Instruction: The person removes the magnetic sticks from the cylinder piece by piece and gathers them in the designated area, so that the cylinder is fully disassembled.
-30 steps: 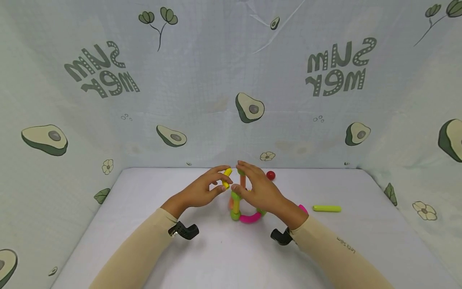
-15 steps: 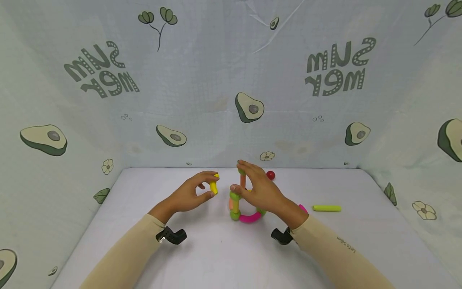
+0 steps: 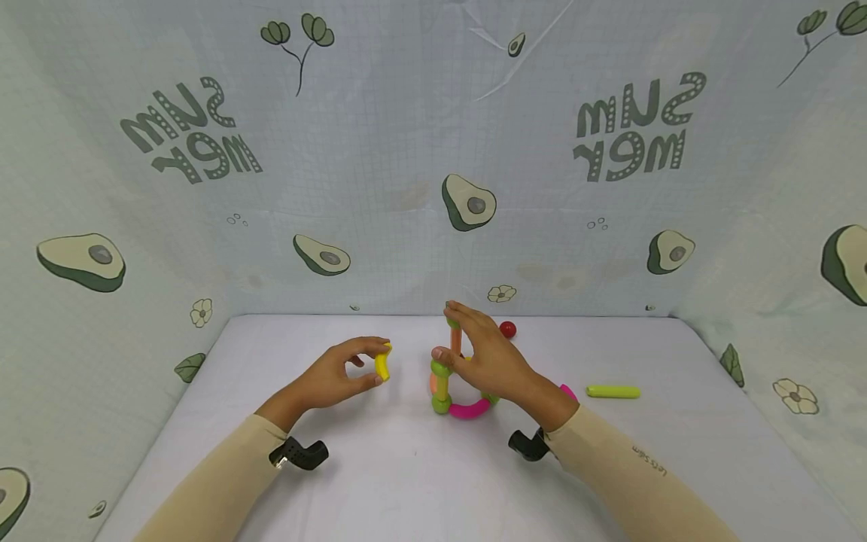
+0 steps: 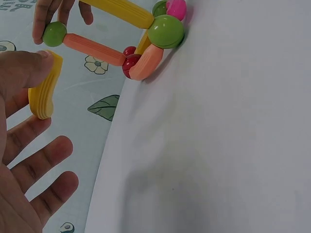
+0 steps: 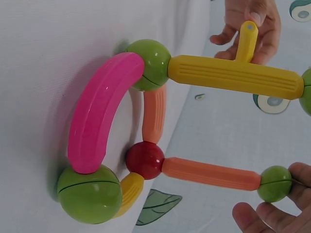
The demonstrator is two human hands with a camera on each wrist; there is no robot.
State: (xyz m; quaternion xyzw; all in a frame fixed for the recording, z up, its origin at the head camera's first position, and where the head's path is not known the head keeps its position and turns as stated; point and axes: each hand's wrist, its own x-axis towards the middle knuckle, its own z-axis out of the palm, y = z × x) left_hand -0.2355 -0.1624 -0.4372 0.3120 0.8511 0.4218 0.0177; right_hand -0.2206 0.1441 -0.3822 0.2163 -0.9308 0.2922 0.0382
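My left hand (image 3: 337, 376) pinches a short curved yellow rod (image 4: 46, 92) between thumb and fingertips, above the table and left of a toy frame. The frame joins balls and ridged rods from a magnetic building set. Its base has a curved pink rod (image 5: 99, 111), a red ball (image 5: 145, 160) and green balls. A yellow rod (image 5: 233, 76) and an orange rod (image 5: 209, 173) stand up from it, each topped by a green ball. My right hand (image 3: 494, 361) holds the frame at the tops, its fingers at the orange rod's green ball (image 5: 275, 183), its thumb at the other.
A loose red ball (image 3: 508, 329) lies behind the right hand. A straight lime-green rod (image 3: 612, 391) lies to the right on the white table (image 3: 420, 482). A pink piece (image 3: 569, 391) shows partly beside the right wrist. A printed cloth (image 3: 379, 150) hangs behind and at both sides.
My left hand has drawn back left and down from the frame, with the curved yellow rod still pinched. The right hand and the frame have stayed in place.
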